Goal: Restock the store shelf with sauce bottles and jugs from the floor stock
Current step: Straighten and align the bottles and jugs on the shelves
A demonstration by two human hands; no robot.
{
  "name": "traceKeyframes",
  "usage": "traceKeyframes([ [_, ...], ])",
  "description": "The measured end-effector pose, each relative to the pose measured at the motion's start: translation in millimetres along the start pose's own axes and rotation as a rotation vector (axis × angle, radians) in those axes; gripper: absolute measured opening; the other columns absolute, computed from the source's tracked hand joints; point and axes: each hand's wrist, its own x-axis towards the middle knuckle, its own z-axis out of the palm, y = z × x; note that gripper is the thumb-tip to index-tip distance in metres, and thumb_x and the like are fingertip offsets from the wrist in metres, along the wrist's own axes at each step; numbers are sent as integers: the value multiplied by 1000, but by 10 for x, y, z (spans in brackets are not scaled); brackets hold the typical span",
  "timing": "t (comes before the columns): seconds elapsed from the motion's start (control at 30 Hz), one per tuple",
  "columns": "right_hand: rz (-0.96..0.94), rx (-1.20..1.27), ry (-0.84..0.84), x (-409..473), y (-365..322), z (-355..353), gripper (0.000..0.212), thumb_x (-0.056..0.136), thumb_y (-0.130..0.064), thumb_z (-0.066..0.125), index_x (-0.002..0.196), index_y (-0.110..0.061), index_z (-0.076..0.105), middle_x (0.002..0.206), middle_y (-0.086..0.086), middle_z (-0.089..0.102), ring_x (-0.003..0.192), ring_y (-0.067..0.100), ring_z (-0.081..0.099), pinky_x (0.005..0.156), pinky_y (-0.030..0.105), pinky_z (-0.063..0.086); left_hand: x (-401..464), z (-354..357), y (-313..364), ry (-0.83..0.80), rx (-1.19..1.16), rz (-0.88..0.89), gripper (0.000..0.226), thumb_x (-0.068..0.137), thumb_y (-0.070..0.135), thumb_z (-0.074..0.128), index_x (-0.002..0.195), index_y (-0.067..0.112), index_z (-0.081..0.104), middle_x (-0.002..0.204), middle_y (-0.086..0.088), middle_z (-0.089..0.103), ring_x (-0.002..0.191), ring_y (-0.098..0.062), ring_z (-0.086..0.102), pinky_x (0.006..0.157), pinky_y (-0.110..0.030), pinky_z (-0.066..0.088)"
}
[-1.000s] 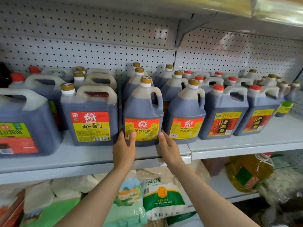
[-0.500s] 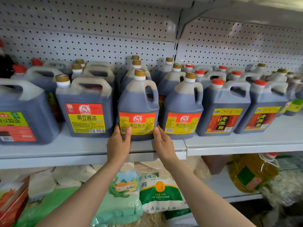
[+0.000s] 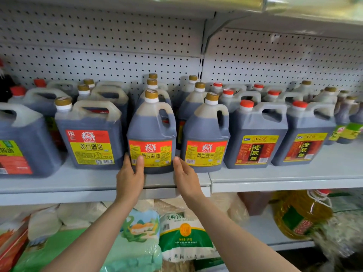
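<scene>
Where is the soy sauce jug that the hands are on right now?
The jug stands at the front edge of the shelf, centre of the head view, between a square jug and a matching round jug. The left hand touches its base.

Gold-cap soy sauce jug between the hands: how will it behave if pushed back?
The soy sauce jug looks nearly full, so probably heavy. Its broad flat base should slide rather than tip under the low contact of the left hand. Its smooth plastic may be slippery.
</scene>
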Motion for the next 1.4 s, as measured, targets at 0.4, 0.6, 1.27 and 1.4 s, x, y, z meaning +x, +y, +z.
traceKeyframes([
  [0.4, -29, 64, 599, -25, 309, -914, 22, 104, -29, 48, 122, -17, 54, 124, 2, 56, 119, 22, 52, 101, 33, 40, -750, 708, 720, -33, -242, 260, 49, 104, 46, 33, 140, 17, 50, 138, 4, 55, 122, -3, 49, 95, -5, 32],
  [0.6, -8, 64, 343, -21, 292, -1068, 50, 107, -36, 43, 153, -18, 41, 155, -6, 42, 143, 10, 36, 109, 19, 26, -616, 944, 669, -139, -65, 70, 65, 101, 56, 21, 156, 23, 28, 159, 0, 34, 144, -24, 34, 113, -34, 27],
  [1.27, -88, -6, 162, 30, 426, -1213, 53, 104, -33, 51, 154, -23, 39, 150, -17, 44, 139, 1, 39, 111, 21, 31, -614, 1064, 567, -93, -18, 62, 86, 88, 73, 11, 156, 23, 28, 157, -1, 39, 142, -26, 37, 113, -41, 32],
  [1.4, -92, -13, 152, 23, 426, -1208, 52, 105, -31, 50, 155, -25, 38, 153, -16, 44, 138, -1, 39, 110, 19, 31, -624, 1060, 580, -93, -18, 64, 83, 90, 70, 13, 156, 23, 28, 156, -1, 41, 141, -27, 39, 112, -41, 34],
])
